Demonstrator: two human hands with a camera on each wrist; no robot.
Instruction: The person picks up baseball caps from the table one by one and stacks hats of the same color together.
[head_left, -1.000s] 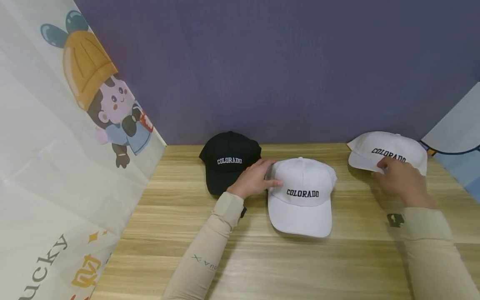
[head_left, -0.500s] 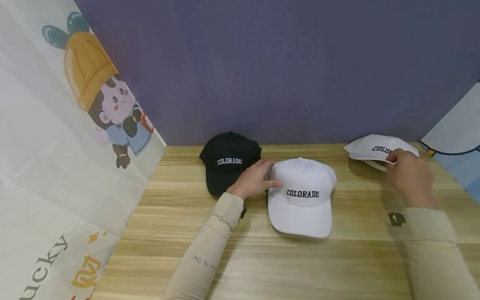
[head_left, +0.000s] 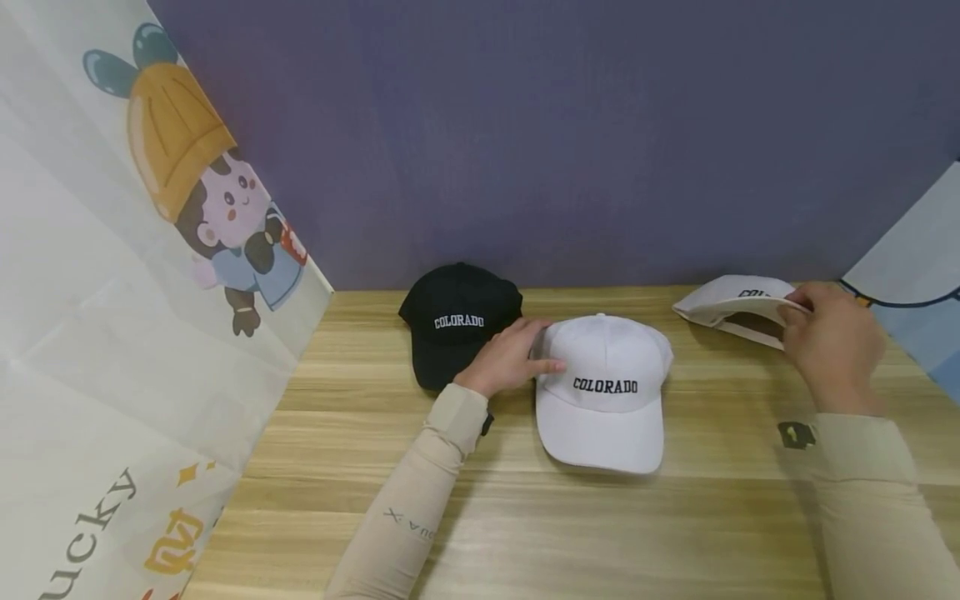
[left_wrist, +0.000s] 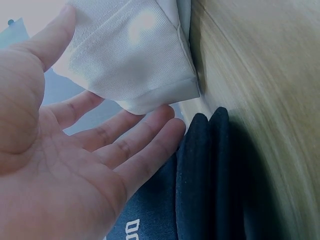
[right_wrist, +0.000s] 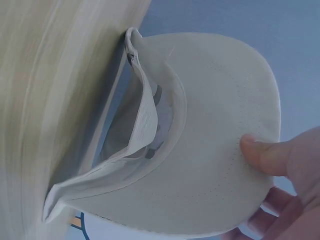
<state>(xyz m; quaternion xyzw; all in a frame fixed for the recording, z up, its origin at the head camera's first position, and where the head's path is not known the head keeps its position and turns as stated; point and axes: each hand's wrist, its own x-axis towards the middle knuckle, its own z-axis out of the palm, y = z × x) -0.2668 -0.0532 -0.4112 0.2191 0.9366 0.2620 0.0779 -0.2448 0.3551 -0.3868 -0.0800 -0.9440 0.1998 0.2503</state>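
Note:
At the back right, my right hand [head_left: 834,346] pinches the brim of a white cap [head_left: 727,298] lettered COLORADO. The right wrist view shows the thumb on the underside of the brim [right_wrist: 210,100] and the fingers on its other face; the brim is tipped up and the band faces the table. My left hand [head_left: 506,358] lies between a black COLORADO cap [head_left: 456,292] and a second white cap [head_left: 600,437], its thumb over the white crown. In the left wrist view its fingers are loosely extended, their tips near the white cap's edge [left_wrist: 150,95] and the black cap [left_wrist: 150,200].
The wooden table [head_left: 570,533] meets a dark blue-grey panel [head_left: 570,142] at the back. A pale sheet with a cartoon figure [head_left: 225,200] stands along the left side, and a light blue printed panel [head_left: 926,275] at the right.
My right hand has tilted the right white cap's brim upward and backward, so its lettering is now mostly hidden and its inside shows. The left hand and the other two caps have stayed put.

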